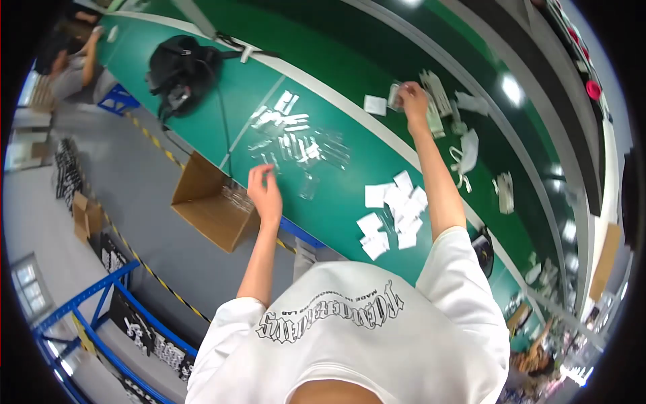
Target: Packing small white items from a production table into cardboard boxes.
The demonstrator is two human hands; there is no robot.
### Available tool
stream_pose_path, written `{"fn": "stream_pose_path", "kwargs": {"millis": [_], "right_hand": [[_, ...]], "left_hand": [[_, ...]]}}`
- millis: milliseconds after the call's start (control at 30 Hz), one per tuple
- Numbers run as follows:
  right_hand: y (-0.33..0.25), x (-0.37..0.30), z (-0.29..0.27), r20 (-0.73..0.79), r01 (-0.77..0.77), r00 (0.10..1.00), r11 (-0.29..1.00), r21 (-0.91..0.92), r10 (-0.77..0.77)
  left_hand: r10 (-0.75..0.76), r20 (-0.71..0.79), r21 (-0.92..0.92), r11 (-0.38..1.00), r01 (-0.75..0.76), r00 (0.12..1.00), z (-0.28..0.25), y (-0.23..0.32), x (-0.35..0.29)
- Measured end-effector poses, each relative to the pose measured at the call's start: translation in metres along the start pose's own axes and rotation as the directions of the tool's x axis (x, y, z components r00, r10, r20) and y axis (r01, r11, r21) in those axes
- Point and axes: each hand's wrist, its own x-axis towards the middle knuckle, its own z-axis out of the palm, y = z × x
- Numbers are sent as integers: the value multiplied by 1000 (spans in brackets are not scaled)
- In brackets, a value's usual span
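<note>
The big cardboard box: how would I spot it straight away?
Find the green table. At its near edge, just left of the left hand, is the open brown box. Unlike the smaller box farther left, it shows clear plastic pieces inside.

Black lettering (330, 318) on the wearer's white T-shirt (363, 363): one large ornate word in outlined gothic style, with a smaller plain line, upside down here.

white T-shirt (363, 360) | short sleeves (463, 273) | dark ornate arched lettering (382, 306) | bare hands (266, 195)
</note>
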Motion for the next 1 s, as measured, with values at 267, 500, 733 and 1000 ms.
{"fn": "stream_pose_path", "kwargs": {"millis": [267, 500, 733, 1000], "right_hand": [[-66, -128, -48, 94, -93, 993, 968, 232, 73], [-49, -250, -83, -70, -183, 981, 981, -61, 179], [-34, -289, -136, 82, -439, 886, 767, 468, 457], [-79, -276, -194, -31, -248, 967, 962, 111, 253]], "left_hand": [[239, 396, -461, 887, -33, 887, 177, 135, -8], [17, 570, -294, 938, 185, 822, 182, 149, -126], [-15, 774, -161, 962, 219, 633, 179, 162, -164], [202, 817, -319, 938, 133, 540, 185, 215, -156]]}}
